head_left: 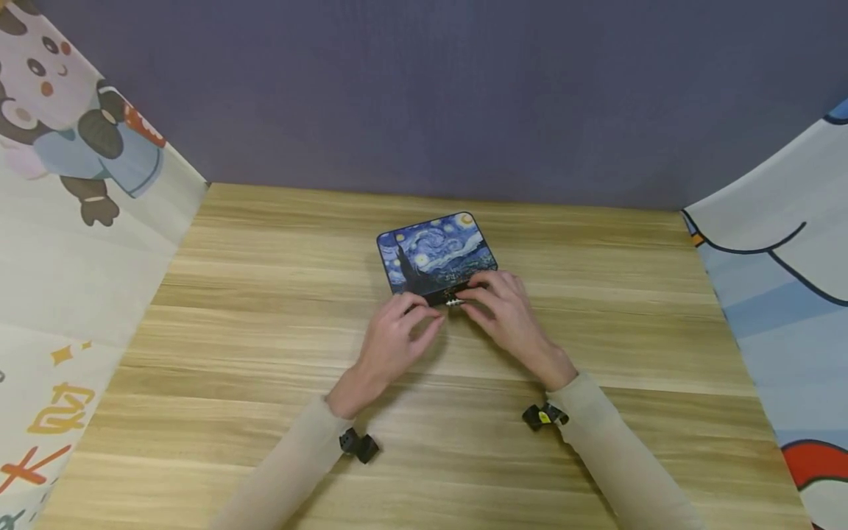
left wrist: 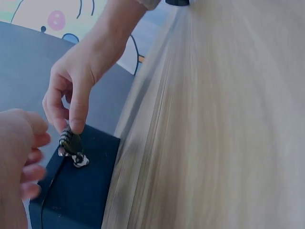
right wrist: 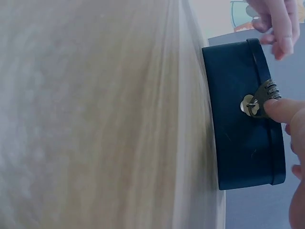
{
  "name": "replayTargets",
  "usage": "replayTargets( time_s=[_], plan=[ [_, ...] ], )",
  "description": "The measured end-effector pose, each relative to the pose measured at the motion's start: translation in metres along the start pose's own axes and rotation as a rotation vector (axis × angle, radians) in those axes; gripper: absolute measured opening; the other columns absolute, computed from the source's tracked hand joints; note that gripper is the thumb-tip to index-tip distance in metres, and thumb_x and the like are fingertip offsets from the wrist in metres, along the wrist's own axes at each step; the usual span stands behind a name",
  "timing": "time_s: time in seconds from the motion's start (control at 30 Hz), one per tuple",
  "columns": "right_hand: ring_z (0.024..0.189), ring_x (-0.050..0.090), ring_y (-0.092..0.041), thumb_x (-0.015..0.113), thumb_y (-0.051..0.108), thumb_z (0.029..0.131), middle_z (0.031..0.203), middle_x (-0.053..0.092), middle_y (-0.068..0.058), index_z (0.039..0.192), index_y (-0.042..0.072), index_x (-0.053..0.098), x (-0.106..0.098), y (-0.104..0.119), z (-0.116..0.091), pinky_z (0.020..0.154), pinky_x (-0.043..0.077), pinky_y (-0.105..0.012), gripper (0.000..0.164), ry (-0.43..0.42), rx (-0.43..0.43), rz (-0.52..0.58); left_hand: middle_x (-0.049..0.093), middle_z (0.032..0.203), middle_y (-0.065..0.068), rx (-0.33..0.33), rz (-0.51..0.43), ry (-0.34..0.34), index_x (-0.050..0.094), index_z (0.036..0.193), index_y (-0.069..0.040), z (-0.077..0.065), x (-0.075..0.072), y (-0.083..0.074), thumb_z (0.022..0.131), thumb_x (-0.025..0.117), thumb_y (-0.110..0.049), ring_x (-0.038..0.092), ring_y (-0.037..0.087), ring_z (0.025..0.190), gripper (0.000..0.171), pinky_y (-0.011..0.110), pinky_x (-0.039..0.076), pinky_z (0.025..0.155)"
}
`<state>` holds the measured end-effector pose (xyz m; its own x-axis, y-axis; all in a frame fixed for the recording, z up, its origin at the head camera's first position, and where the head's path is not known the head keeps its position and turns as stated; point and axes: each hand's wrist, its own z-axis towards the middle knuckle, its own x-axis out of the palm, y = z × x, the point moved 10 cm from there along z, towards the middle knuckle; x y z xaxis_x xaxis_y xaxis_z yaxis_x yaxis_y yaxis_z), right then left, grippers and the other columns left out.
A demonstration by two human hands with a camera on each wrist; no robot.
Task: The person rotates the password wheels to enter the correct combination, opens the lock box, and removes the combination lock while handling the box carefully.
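A dark box point(head_left: 433, 258) with a swirling blue night-sky painting on its lid sits on the table, lid down. At its front, a small combination padlock point(right wrist: 265, 98) with number dials hangs through the round metal hasp point(right wrist: 249, 105). My right hand point(head_left: 506, 313) pinches the padlock between thumb and fingers, as the left wrist view also shows. My left hand point(head_left: 397, 331) hovers by the box's front left corner, fingers loosely bent and apart from the lock, with nothing seen in it. The right hand partly covers the padlock in the head view.
The wood-grain table point(head_left: 265, 250) reaches back to a dark grey-blue panel point(head_left: 430, 96). Cartoon-printed sheets point(head_left: 79, 199) stand along both sides. A small black device point(head_left: 359, 445) sits at each wrist, by the beige sleeves.
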<state>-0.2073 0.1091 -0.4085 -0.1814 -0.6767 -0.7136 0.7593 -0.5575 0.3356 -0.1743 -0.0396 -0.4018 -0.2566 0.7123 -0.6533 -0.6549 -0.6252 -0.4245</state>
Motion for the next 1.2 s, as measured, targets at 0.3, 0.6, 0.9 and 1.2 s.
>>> replayTargets(
  time_s=[0.3,0.6,0.9,1.2],
  plan=[
    [0.098,0.065,-0.028,0.088,0.004,0.078,0.104,0.074,-0.008,0.105,0.008,0.076,0.002,0.0,0.0,0.085,0.051,-0.044,0.03,0.024,0.03,0.034,0.076,0.084,0.015,-0.543,-0.49,0.226,0.077,0.102,0.004,-0.018,0.036,0.035,0.105,0.059,-0.015,0.07,0.024,0.063,0.026,0.027,0.058,0.056],
    [0.104,0.07,-0.031,0.085,0.005,0.081,0.107,0.077,-0.01,0.106,0.008,0.075,0.004,0.0,0.0,0.091,0.056,-0.048,0.028,0.073,0.035,0.059,0.074,0.104,0.027,-1.091,-1.017,0.261,0.066,0.12,0.012,-0.042,0.081,0.051,0.11,0.049,-0.028,0.073,0.018,0.069,0.045,0.034,0.064,0.07],
    [0.102,0.071,-0.029,0.084,0.007,0.084,0.107,0.078,-0.008,0.106,0.008,0.075,0.007,-0.001,0.001,0.092,0.055,-0.047,0.024,0.124,0.035,0.058,0.075,0.088,0.009,-1.24,-1.162,0.168,0.064,0.12,0.011,-0.048,0.091,0.056,0.107,0.056,-0.023,0.072,0.016,0.069,0.036,0.03,0.063,0.071],
    [0.102,0.07,-0.028,0.083,0.006,0.084,0.108,0.077,-0.008,0.106,0.008,0.075,0.01,-0.003,-0.001,0.09,0.054,-0.045,0.024,0.167,0.055,0.066,0.074,0.08,0.004,-1.28,-1.191,0.143,0.063,0.12,0.013,-0.05,0.095,0.058,0.104,0.06,-0.016,0.072,0.013,0.067,0.033,0.026,0.062,0.07]
  ],
)
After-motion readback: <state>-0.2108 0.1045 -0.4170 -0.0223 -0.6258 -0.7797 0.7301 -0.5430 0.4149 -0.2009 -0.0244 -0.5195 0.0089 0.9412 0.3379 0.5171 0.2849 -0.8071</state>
